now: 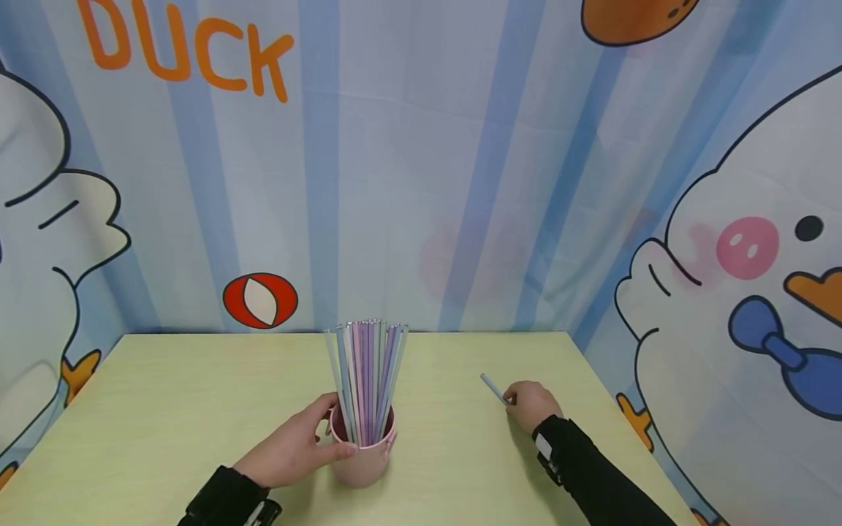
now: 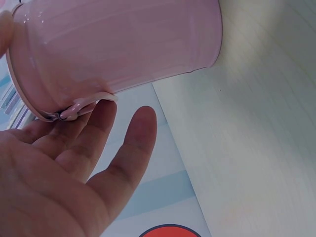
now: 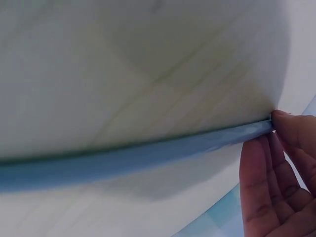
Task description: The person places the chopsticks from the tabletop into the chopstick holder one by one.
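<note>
A small pink metal bucket (image 1: 362, 467) stands upright on the table, with a bundle of clear, lilac and pale blue drinking straws (image 1: 370, 380) rising out of it. My left hand (image 1: 297, 447) holds the bucket by its upper left side, thumb across the front of the rim. In the left wrist view, fingers (image 2: 101, 123) touch the bucket's small side handle (image 2: 81, 104). Well to the right of the bucket, my right hand (image 1: 534, 406) pinches a blue straw (image 1: 492, 387) between thumb and fingertips. Close up in the right wrist view, that straw (image 3: 138, 157) runs low along the tabletop.
The pale wooden table (image 1: 217, 394) ends at a far edge against a striped blue curtain (image 1: 395, 183). More curtain, printed with a large white duck (image 1: 697, 307), hangs along the right side. Black sleeves cover both wrists.
</note>
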`<state>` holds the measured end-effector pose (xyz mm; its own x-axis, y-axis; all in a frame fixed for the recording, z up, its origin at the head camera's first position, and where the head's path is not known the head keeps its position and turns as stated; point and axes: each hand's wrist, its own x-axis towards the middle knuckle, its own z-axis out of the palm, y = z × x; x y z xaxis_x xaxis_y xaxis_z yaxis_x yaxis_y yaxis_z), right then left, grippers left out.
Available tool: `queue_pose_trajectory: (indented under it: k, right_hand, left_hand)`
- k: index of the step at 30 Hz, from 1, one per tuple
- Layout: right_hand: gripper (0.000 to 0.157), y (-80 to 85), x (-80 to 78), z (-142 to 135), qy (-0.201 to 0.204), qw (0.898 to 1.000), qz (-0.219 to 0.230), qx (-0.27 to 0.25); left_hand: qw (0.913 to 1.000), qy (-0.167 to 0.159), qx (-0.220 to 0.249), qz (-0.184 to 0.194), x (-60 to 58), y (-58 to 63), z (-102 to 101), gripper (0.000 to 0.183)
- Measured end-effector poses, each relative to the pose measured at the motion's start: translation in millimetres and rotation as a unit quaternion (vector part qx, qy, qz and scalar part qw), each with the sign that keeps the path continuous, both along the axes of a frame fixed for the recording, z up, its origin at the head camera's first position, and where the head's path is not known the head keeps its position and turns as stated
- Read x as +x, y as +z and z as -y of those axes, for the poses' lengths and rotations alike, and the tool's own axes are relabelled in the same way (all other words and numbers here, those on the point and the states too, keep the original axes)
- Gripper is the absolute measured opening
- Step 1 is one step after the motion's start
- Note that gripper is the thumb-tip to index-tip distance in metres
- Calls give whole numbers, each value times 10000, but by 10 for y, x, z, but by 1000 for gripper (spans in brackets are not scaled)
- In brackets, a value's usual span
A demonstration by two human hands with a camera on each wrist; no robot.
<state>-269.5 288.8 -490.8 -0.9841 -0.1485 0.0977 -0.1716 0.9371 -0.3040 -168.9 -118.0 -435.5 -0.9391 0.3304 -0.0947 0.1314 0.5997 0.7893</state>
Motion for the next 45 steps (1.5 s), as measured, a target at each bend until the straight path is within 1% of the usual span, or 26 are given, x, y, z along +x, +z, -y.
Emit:
queue_pose_trajectory:
  k: [3,6,11,16,18,21,25,30,35,41,45]
  right_hand:
    - [10,-6,11,86,111,9999,22,-29]
    - [10,25,40,195,176,9997,103,-105]
    - [14,67,81,355,328,9991,239,-140]
    - [20,120,113,490,617,9977,179,-222]
    - [22,173,125,546,766,9963,129,-359]
    - [23,275,132,632,883,9942,104,-610]
    - [22,422,128,746,857,9889,143,-1202]
    - [22,615,149,895,788,9733,142,-2150]
    - [25,820,176,1041,790,9523,96,-2947]
    - [28,1067,195,1185,818,9239,-55,-3739]
    - [29,1199,198,1267,887,9078,-112,-4098]
  left_hand:
    - [10000,-11,-17,16,-1,-3,2,88]
    - [10000,-19,0,13,0,-2,5,88]
    - [10000,8,4,37,-10,-13,9,87]
    - [10000,25,-11,66,-20,-21,2,87]
    - [10000,18,-7,70,-20,-21,1,87]
    - [10000,3,11,64,-14,-17,3,87]
    - [10000,-33,50,10,-6,-8,2,87]
    - [9999,-58,65,-70,-6,-7,-3,87]
    - [9999,-56,51,-98,-4,-9,-1,86]
    - [10000,-23,43,-3,-5,-9,-1,88]
    - [10000,4,32,24,-4,-10,4,87]
